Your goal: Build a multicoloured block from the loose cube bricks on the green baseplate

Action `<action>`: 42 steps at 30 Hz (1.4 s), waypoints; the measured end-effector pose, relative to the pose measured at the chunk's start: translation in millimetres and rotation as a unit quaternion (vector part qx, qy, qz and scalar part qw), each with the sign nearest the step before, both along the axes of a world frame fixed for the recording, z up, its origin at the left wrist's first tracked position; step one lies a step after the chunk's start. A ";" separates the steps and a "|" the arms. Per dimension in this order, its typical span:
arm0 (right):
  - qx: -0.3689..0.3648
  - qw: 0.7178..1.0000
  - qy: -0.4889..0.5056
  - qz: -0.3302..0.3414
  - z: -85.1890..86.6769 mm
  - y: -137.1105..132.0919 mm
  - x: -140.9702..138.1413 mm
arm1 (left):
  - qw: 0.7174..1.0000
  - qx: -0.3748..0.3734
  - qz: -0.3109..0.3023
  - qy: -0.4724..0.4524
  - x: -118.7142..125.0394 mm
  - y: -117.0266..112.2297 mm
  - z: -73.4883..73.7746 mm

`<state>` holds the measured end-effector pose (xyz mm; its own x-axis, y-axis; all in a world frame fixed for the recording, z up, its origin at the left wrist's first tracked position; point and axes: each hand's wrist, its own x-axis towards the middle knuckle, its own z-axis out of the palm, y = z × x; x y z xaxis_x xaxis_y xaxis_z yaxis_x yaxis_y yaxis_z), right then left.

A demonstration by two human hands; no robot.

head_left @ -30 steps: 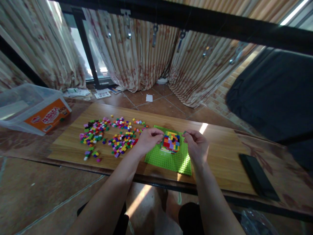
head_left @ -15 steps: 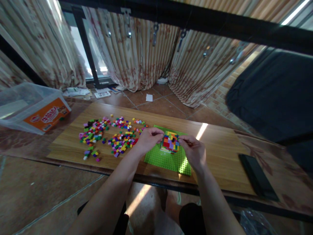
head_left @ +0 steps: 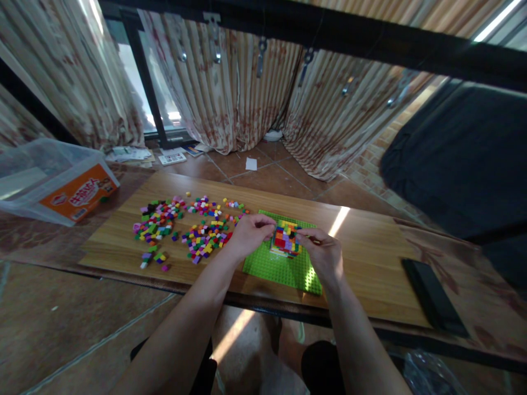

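Note:
A green studded baseplate [head_left: 275, 267] lies on the wooden table. On it stands a multicoloured block of small bricks [head_left: 284, 239]. My left hand [head_left: 249, 235] rests at the block's left edge, fingers curled and pinched against it. My right hand [head_left: 321, 251] is at the block's right side, its fingers pinched together over the top right corner. What sits between the fingertips is too small to see. Loose small bricks in many colours [head_left: 187, 227] are scattered to the left of the baseplate.
A clear plastic box with an orange label [head_left: 57, 181] stands at the table's far left. A dark flat phone-like object [head_left: 434, 296] lies at the right. Curtains and a tiled floor lie beyond the table. A dark cloth-covered shape fills the right.
My right hand has moved left, from beside the block to over its top right corner. The left hand has stayed at the block's left edge.

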<state>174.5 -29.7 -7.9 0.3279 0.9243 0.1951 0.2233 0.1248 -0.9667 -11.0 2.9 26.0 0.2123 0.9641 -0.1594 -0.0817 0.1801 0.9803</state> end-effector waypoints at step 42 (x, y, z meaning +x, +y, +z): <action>0.078 0.992 -0.067 -0.074 14.4 -4.9 1.7 | 0.998 0.059 -0.009 0.007 2.1 -0.4 -3.3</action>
